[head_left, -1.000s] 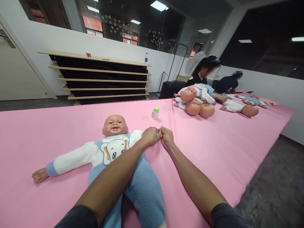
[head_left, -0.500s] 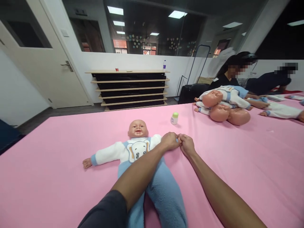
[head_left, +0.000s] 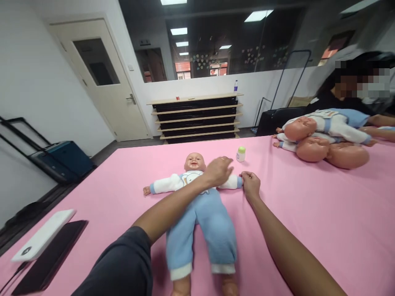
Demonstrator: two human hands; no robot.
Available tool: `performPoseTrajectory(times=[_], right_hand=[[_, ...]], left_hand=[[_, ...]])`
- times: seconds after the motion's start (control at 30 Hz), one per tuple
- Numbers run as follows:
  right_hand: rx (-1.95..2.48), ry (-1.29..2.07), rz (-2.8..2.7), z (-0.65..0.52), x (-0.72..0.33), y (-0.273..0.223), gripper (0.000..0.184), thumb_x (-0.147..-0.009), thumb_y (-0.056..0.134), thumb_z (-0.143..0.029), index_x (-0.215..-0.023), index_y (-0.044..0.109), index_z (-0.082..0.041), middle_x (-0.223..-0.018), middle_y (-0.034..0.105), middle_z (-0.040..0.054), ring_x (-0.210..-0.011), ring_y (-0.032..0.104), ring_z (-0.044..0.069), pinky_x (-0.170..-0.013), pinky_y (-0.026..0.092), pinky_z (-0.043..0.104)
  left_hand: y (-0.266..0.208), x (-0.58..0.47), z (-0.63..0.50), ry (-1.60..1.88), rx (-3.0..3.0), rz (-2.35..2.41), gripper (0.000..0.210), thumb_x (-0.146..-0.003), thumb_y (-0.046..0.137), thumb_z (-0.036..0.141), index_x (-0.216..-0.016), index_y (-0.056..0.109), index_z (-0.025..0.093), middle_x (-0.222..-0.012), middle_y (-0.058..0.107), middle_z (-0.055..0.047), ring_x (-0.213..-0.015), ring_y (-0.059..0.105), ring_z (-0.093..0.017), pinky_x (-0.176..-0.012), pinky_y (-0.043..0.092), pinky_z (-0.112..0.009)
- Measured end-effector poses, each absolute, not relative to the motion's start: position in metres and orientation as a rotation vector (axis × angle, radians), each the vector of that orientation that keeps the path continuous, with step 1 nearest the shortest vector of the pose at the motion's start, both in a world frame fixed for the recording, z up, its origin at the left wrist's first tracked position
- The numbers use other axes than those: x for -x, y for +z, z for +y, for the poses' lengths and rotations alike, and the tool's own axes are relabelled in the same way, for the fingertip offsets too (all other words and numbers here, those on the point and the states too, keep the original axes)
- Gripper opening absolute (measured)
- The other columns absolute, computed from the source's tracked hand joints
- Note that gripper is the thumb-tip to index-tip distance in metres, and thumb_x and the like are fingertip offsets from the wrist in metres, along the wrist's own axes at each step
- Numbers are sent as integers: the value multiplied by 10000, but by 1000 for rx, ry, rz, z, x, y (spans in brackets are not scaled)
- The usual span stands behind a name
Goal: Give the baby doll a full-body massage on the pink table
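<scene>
A baby doll (head_left: 200, 209) in a white top and light blue trousers lies face up, arms stretched sideways, feet toward me. My left hand (head_left: 219, 170) is lifted over the doll's arm near its shoulder, fingers apart and slightly blurred, holding nothing. At the blue cuff of that same arm, my right hand (head_left: 251, 183) is closed on the doll's hand, which its fingers mostly cover. Just beyond my hands stands a small white bottle (head_left: 240, 156) with a green cap.
Several dolls (head_left: 327, 135) are piled at the right, beside a seated person (head_left: 339, 88). At the left edge of the pink-covered table (head_left: 117, 246) lie a white power bank (head_left: 46, 234) with a cable and a dark phone-like slab (head_left: 52, 257). Stacked boards (head_left: 197, 119) stand behind.
My left hand has let go of the doll's cuff area, opened and moved up and left. My right hand stays at the doll's hand. The view has swung left.
</scene>
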State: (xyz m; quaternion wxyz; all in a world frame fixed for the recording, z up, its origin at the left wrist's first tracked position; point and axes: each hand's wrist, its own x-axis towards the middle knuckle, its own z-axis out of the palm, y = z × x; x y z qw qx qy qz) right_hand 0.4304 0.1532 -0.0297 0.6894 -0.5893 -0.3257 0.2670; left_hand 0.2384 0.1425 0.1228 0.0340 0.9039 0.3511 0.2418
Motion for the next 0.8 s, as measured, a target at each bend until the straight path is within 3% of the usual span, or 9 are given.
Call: performPoseTrajectory(times=[0.13, 0.23, 0.33, 0.4, 0.5, 0.57, 0.67, 0.8], right_hand=[[1430, 509, -845, 154, -430, -34, 337, -671, 665, -398, -917, 672, -167, -832, 701, 68, -747, 635, 204, -726, 492, 332], [1513, 464, -887, 153, -429, -32, 310, -691, 649, -384, -920, 674, -177, -858, 696, 73, -765, 626, 209, -761, 483, 340], [1544, 467, -892, 154, -429, -31, 291, -704, 631, -374, -919, 676, -183, -869, 695, 74, -765, 618, 208, -767, 478, 339], [1548, 464, -892, 155, -429, -32, 280, -708, 623, -368, -913, 678, -185, -868, 695, 73, -765, 615, 206, -770, 476, 334], [1539, 461, -901, 156, -430, -34, 269, -715, 608, -363, -905, 680, -187, -876, 696, 71, -776, 613, 202, -778, 476, 326], [1534, 469, -905, 157, -430, -36, 270, -717, 600, -363, -905, 680, -188, -885, 698, 69, -784, 614, 199, -783, 477, 322], [1533, 477, -903, 157, -430, -37, 281, -717, 594, -367, -913, 677, -184, -882, 697, 63, -791, 619, 197, -787, 483, 321], [1502, 484, -881, 157, -431, -36, 307, -698, 612, -360, -932, 669, -170, -876, 695, 65, -799, 636, 200, -791, 498, 325]], left_hand=[[129, -117, 131, 881, -2479, 1738, 398, -918, 336, 180, -1269, 522, 172, -1304, 556, -81, -1238, 474, -192, -1069, 361, -314], [115, -34, 120, 485, -2096, 2174, 532, -751, 502, 120, -1277, 517, 202, -1379, 504, -64, -1317, 405, -233, -1064, 359, -324], [99, 8, 105, 276, -1918, 2203, 426, -605, 611, 126, -1026, 633, 180, -1109, 660, -79, -1095, 572, -286, -880, 468, -323], [94, 18, 100, 236, -1859, 2170, 294, -589, 622, 143, -879, 639, 187, -901, 689, -41, -910, 624, -247, -756, 484, -286], [99, 31, 107, 246, -1808, 2136, 224, -620, 623, 174, -842, 620, 197, -788, 673, -1, -803, 619, -194, -695, 474, -256], [105, 43, 121, 415, -1747, 2004, 235, -628, 649, 183, -861, 621, 187, -772, 670, -2, -776, 617, -177, -707, 483, -267], [101, 51, 144, 955, -1462, 1563, 312, -591, 753, 226, -869, 633, 148, -785, 670, -48, -753, 621, -187, -736, 508, -333], [65, 20, 169, 1655, -995, 1161, 302, -600, 779, 271, -808, 610, 132, -805, 652, -66, -749, 620, -187, -751, 519, -354]])
